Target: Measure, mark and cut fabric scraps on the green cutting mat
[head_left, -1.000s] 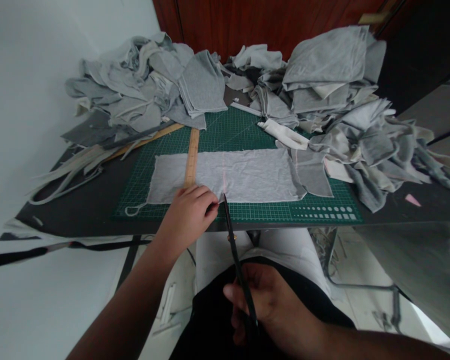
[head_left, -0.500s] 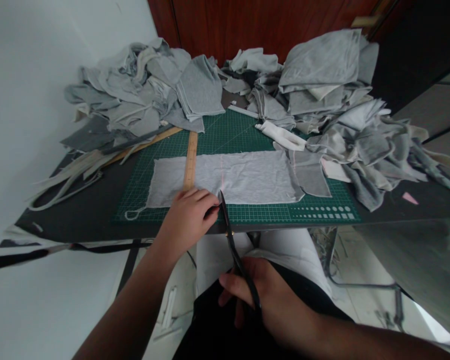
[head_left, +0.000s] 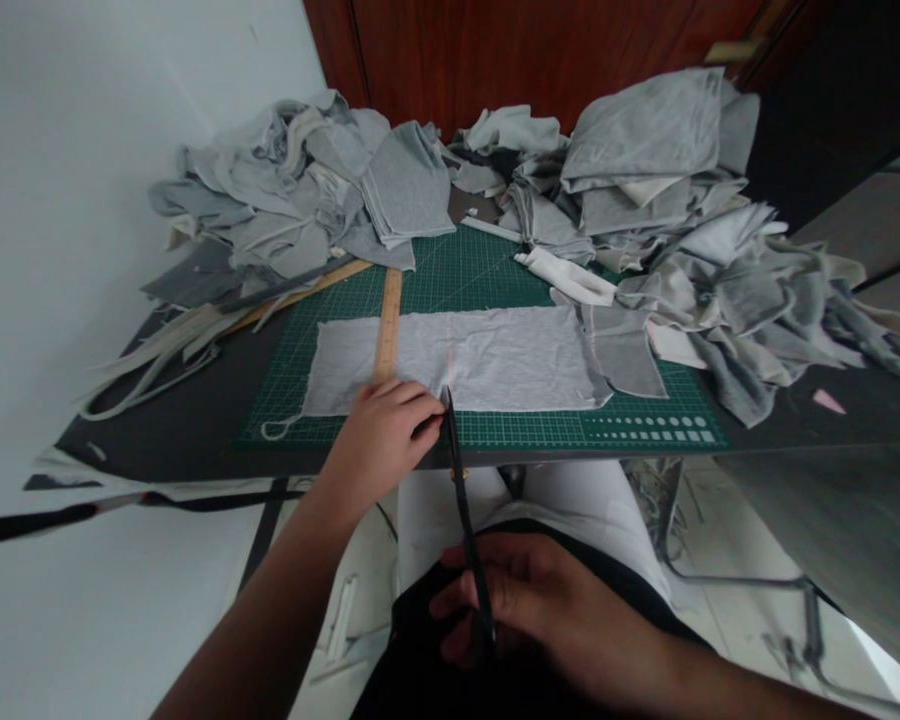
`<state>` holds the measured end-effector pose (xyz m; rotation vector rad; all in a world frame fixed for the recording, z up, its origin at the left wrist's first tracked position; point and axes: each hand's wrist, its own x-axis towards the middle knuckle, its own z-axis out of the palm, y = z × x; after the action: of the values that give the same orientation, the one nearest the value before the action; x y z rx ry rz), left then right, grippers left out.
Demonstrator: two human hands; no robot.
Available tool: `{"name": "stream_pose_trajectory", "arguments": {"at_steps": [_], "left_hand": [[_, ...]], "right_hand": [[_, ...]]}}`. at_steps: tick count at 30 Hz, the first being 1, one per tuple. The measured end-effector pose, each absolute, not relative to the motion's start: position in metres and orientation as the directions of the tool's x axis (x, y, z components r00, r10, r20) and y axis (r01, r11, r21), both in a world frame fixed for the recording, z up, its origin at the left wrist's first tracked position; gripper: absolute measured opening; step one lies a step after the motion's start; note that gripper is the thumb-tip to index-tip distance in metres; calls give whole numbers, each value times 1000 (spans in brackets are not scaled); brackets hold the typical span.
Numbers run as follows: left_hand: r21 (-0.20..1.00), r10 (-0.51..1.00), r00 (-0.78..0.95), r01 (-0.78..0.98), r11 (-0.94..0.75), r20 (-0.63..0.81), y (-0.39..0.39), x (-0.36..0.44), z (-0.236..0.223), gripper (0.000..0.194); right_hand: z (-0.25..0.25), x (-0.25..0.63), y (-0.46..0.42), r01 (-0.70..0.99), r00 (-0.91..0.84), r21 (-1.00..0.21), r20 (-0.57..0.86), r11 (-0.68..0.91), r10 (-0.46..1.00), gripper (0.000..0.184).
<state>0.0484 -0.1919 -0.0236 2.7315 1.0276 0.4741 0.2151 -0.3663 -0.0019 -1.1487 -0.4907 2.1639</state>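
A light grey fabric strip lies across the green cutting mat, with a faint pink line running over it. My left hand pinches the strip's near edge, thumb below and fingers on top. Just above its knuckles, a wooden ruler crosses the fabric. Black scissors are held by my right hand below the table edge. Their tips touch the near fabric edge by the pink line, right beside my left fingertips. The blades appear nearly closed.
Grey fabric heaps fill the back left, and a larger fabric pile covers the back right. A darker grey piece sits partly under the strip's right end. Pale cut strips lie at left; a pink scrap is at right.
The scissors' handles have swung slightly left and their blades have come closer together, with my right hand turning along. My left hand keeps its hold on the fabric. The whole view has shifted slightly.
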Motion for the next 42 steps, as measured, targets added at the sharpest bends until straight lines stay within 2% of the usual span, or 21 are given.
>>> {"name": "stream_pose_trajectory", "arguments": {"at_steps": [3, 15, 26, 35, 42], "left_hand": [[284, 668, 711, 608, -741, 220, -192, 48, -23, 7], [309, 675, 705, 606, -733, 219, -192, 49, -21, 9], [315, 666, 712, 594, -741, 222, -191, 47, -23, 9], [310, 662, 722, 594, -743, 203, -189, 48, -23, 8], [308, 658, 718, 588, -748, 227, -189, 47, -26, 7]], "right_hand": [[-5, 216, -366, -396, -422, -552, -601, -734, 679, 62], [-11, 216, -361, -383, -413, -582, -586, -717, 697, 50], [-7, 214, -357, -388, -349, -563, -643, -730, 681, 65], [-9, 213, -351, -390, -320, -610, -612, -690, 723, 63], [-14, 209, -342, -409, -281, -633, -598, -657, 751, 52]]}}
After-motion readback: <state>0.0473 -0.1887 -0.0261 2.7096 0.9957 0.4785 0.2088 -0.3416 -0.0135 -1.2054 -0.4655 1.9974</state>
